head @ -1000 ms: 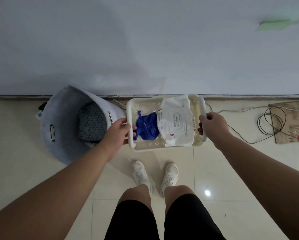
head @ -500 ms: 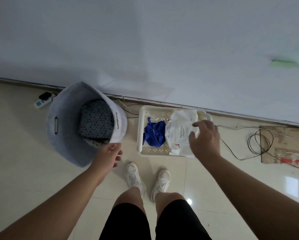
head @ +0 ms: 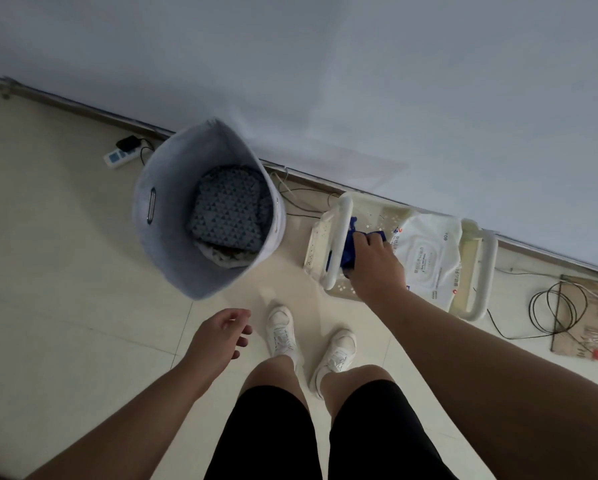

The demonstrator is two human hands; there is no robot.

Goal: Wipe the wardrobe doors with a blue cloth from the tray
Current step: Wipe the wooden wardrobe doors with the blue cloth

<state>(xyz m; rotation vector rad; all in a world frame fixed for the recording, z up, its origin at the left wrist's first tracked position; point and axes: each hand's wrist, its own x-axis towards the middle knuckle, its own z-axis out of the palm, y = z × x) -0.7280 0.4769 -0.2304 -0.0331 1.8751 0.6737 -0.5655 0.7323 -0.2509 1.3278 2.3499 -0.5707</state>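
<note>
Blue cloth [head: 346,249], one crumpled deep-blue wad, lies at the 9 o'clock end of one cream perforated tray [head: 339,244] on the tiled floor [head: 65,289], against the pale wardrobe door [head: 325,81]. One right hand [head: 373,263] reaches into the tray, fingers closed around the cloth, which bunches out from under the knuckles toward 9 o'clock, just beside the tray's white handle. One white wipes pack [head: 425,254] fills the tray toward 3 o'clock. One left hand [head: 218,336] hangs at 7 o'clock, fingers loosely spread, grasping nothing. One grey felt basket [head: 166,216] stands at 10 o'clock holding one triangle-patterned fabric [head: 225,216]. Two white shoes show at 6 o'clock.
</note>
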